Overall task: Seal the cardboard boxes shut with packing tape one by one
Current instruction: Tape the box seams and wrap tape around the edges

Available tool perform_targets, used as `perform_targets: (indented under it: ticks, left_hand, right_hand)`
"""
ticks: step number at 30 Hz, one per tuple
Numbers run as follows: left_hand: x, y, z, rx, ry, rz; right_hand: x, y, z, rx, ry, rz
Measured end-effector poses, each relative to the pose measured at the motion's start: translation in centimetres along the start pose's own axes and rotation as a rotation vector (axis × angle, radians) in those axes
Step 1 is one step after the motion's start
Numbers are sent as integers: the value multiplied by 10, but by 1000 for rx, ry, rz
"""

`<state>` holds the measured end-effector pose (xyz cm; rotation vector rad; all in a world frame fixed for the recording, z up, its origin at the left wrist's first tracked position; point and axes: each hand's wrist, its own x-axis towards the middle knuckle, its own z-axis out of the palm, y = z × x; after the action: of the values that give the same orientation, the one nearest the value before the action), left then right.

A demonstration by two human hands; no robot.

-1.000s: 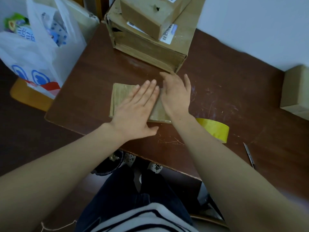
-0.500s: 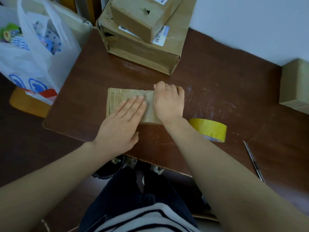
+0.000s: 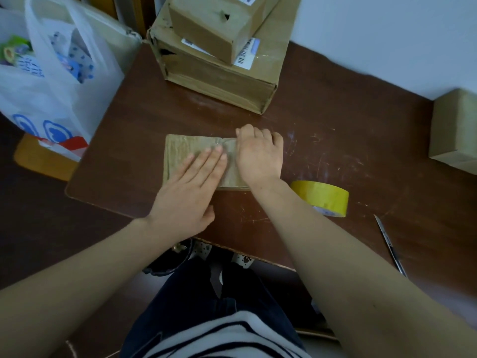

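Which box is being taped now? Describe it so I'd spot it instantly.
On the brown table, look just before the stacked boxes. The flat cardboard box lies under the left hand and right hand. It alone is low and thin; its neighbours are blocky.

Four boxes (image 3: 185, 151) (image 3: 219, 78) (image 3: 206, 29) (image 3: 456, 130); one tape roll (image 3: 322, 197), knife (image 3: 389, 244), bag (image 3: 51, 94).

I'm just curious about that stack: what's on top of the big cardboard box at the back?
A smaller cardboard box sits on the big box. A white barcode label peeks out beneath it; the rest of that label is covered.
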<state>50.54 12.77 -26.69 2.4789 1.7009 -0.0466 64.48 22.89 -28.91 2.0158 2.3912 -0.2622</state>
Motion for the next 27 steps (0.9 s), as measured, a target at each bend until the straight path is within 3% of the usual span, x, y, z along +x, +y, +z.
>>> perform_targets:
  ticks: [6, 10, 14, 18, 21, 24, 27]
  left_hand:
    - [2, 7, 8, 32, -79, -3]
    - [-30, 5, 5, -31, -70, 9]
    - [4, 16, 1, -33, -2, -39]
    - [-15, 19, 8, -40, -95, -25]
    - [-37, 14, 7, -89, -29, 20]
    - [-4, 9, 1, -65, 34, -47]
    - [19, 9, 2, 24, -65, -120]
  right_hand:
    - [-1, 3, 2, -12, 8, -13]
    - [-1, 1, 1, -12, 21, -11]
    - [-2, 1, 1, -1, 17, -16]
    - [-3, 3, 2, -15, 37, -27]
    - [-1, 2, 5, -16, 52, -39]
    - [-2, 2, 4, -7, 51, -39]
    - [-2, 1, 0, -11, 30, -37]
